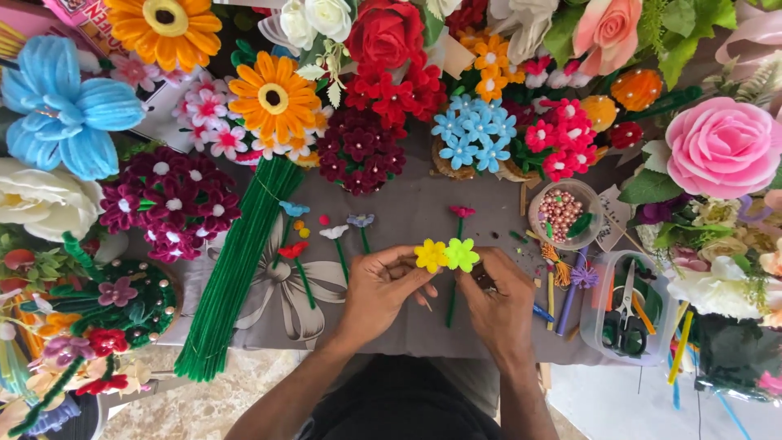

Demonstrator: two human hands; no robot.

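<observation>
Overhead view of two bare hands meeting at the centre of a craft table. The left hand pinches a small yellow pipe-cleaner flower between thumb and fingertips; the right hand pinches a yellow-green flower the same way. The two blossoms touch side by side, just above the fingertips.

A green stem runs down between the hands toward 6 o'clock. Directly at 12 o'clock from the flowers, a small red flower on a stem lies on the grey cloth. At 9 to 10 o'clock lie more small finished flowers: white, lilac, red and blue. Farther at 9 o'clock a thick bundle of green pipe cleaners slants across the table.

At 2 o'clock stands a clear cup of pinkish beads. At 3 to 4 o'clock a clear plastic tub holds scissors and coloured sticks.

Finished bouquets ring the table's far edge, among them an orange daisy, a cluster of small blue flowers, a red rose and, at 2 o'clock, a large pink rose.
</observation>
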